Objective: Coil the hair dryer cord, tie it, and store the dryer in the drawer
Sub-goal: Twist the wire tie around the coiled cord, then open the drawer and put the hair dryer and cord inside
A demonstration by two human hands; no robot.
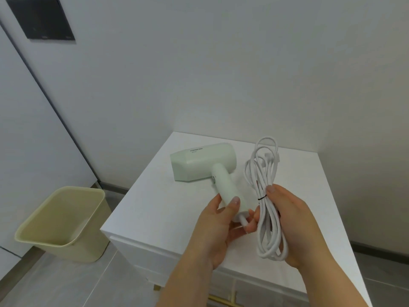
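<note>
Left hand [212, 231]: fingers and thumb curled round the lower end of the hair dryer [203, 161] handle, thumb lying across the front of it.

Right hand [294, 222]: closed round the middle of the coiled cord [265, 196], thumb tip pressed on the strands just above a thin black tie [262, 197] that rings the bundle.

Dryer: pale green, matte, with a blocky faceted barrel and a round, smooth handle. There is small dark print on the barrel top, too small to read. The handle's long axis runs from the left hand up and away towards the wall. The barrel lies crosswise to it, one end facing left. The barrel is over the white cabinet top [155, 207]; cannot tell whether it rests there.

Cord: white, gathered in several long narrow loops. Its long axis runs near to far, the far loops reaching past the barrel on the right and the near loops hanging below the right palm. It leaves the handle base between the two hands.

Surroundings: a beige waste bin [62, 220] stands on the grey floor left of the cabinet. A dark panel [41, 18] is on the wall, upper left.
</note>
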